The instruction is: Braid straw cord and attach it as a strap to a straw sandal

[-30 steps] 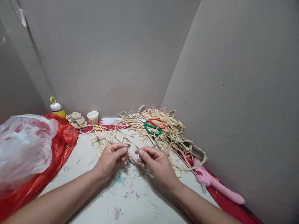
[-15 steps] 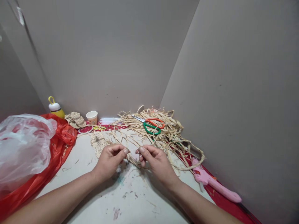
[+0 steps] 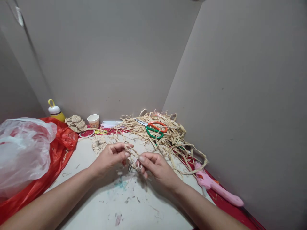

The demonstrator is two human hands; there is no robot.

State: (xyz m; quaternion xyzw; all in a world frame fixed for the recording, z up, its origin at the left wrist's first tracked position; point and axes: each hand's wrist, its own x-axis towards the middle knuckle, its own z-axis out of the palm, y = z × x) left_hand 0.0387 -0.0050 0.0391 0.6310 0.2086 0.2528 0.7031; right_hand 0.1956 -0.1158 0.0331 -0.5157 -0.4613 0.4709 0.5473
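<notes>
A twisted raffia cord (image 3: 134,152) runs between my two hands above the white board. My left hand (image 3: 111,158) has its thumb and forefinger closed on the cord's left end. My right hand (image 3: 157,166) pinches the other end, and a thin white loop (image 3: 140,164) hangs by its fingertips; whether it is string or wire I cannot tell. Beside my left hand, a woven raffia piece (image 3: 98,143) lies flat, partly hidden by that hand. Behind both hands is a heap of raffia strips (image 3: 172,127) with scissors (image 3: 154,127) on top, one handle orange and one green.
A red plastic bag (image 3: 64,140) and a clear bag (image 3: 24,153) fill the left side. Along the back stand a yellow bottle (image 3: 56,111), a paper cup (image 3: 93,120) and woven pieces (image 3: 76,123). A pink glue gun (image 3: 218,187) lies at right by the grey wall (image 3: 240,95).
My right hand has dropped slightly and my left fingers have opened up along the cord. The cord and the white loop now show more plainly between the hands. The view has shifted a little.
</notes>
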